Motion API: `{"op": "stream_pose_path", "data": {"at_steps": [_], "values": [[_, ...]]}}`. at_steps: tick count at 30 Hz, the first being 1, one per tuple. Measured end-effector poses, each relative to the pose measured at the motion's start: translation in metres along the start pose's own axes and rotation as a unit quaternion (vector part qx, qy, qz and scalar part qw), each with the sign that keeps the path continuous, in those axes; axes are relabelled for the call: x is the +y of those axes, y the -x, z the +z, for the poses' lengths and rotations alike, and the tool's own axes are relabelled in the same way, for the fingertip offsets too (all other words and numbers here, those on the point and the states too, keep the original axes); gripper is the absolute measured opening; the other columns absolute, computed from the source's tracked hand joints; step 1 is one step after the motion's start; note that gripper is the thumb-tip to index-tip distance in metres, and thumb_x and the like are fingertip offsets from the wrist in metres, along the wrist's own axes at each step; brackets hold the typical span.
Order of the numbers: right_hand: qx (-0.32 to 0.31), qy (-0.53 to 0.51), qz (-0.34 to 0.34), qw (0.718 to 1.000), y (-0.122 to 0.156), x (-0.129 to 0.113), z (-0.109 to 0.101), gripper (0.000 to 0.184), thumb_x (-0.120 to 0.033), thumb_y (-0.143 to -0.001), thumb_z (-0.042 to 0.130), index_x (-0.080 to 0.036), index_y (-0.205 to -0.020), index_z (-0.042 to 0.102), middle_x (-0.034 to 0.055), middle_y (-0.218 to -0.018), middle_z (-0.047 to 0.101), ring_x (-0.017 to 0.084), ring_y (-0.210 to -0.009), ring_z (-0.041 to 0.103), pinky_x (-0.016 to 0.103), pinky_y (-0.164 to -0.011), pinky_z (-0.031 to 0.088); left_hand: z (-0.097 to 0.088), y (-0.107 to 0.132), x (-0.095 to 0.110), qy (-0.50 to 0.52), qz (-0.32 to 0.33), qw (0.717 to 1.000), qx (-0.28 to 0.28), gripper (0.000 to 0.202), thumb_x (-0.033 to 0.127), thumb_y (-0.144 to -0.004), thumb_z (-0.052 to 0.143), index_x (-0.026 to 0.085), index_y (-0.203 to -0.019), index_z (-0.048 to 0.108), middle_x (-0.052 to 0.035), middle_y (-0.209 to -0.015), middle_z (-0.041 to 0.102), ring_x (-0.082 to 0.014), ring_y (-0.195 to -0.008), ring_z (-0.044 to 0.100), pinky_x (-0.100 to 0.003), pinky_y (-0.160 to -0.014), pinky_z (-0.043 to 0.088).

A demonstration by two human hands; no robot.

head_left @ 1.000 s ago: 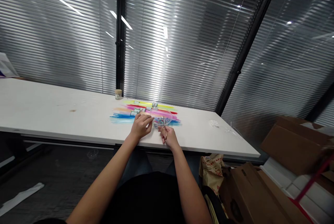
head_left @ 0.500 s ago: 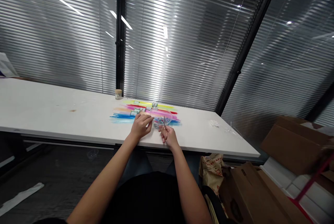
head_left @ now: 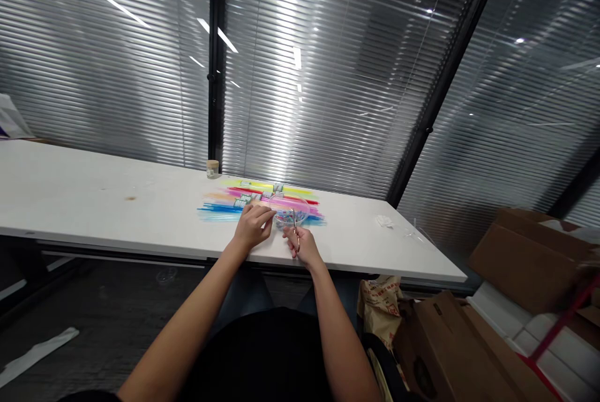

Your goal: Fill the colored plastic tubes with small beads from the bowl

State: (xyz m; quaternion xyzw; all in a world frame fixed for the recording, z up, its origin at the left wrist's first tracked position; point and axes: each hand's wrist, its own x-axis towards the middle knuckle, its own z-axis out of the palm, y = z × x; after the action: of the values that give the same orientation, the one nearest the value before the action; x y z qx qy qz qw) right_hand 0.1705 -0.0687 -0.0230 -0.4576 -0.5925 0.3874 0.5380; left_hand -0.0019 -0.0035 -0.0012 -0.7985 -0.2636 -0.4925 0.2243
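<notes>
Left of frame centre, the left hand is curled, fingertips pinched beside a clear round plastic bowl of tiny multicoloured pieces; what it pinches is too small to tell. The right hand is closed around small metal scissors, blades over the bowl, on the white table.

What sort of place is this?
Probably an office or workroom: a long white table before glass walls with slatted blinds, and cardboard boxes stacked on the floor at the right.

Place: office or stockroom corner.
Signs: long white table, slatted blinds, stacked cardboard boxes.
</notes>
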Motion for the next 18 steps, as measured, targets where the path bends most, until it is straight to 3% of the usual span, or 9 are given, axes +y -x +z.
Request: {"op": "stream_pose_path", "data": {"at_steps": [12,18], "values": [[0.017,-0.001,0.005,1.000,-0.0019,0.0021,0.0033,0.046,-0.062,-0.081,0.056,-0.017,-0.073,0.056,-0.0073,-0.044,0.044,0.008,-0.031,0.040,0.020,-0.035,0.030,0.0016,0.0007,-0.0011,-0.005,0.005,1.000,0.010,0.022,0.012,-0.083,0.051,0.021,-0.091,0.069,-0.0052,-0.090,0.072,-0.0200,-0.079,0.064,-0.035,-0.073,0.039],[-0.004,-0.016,0.004,1.000,-0.0029,0.0032,0.0031,0.046,-0.061,-0.079,0.059,-0.016,-0.071,0.056,-0.0068,-0.047,0.045,0.007,-0.031,0.041,0.020,-0.033,0.029,0.0029,0.0002,-0.0005,-0.009,0.016,0.999,0.029,0.021,0.011,-0.084,0.051,0.021,-0.091,0.068,-0.0048,-0.088,0.072,-0.0199,-0.079,0.064,-0.035,-0.073,0.041]]}}
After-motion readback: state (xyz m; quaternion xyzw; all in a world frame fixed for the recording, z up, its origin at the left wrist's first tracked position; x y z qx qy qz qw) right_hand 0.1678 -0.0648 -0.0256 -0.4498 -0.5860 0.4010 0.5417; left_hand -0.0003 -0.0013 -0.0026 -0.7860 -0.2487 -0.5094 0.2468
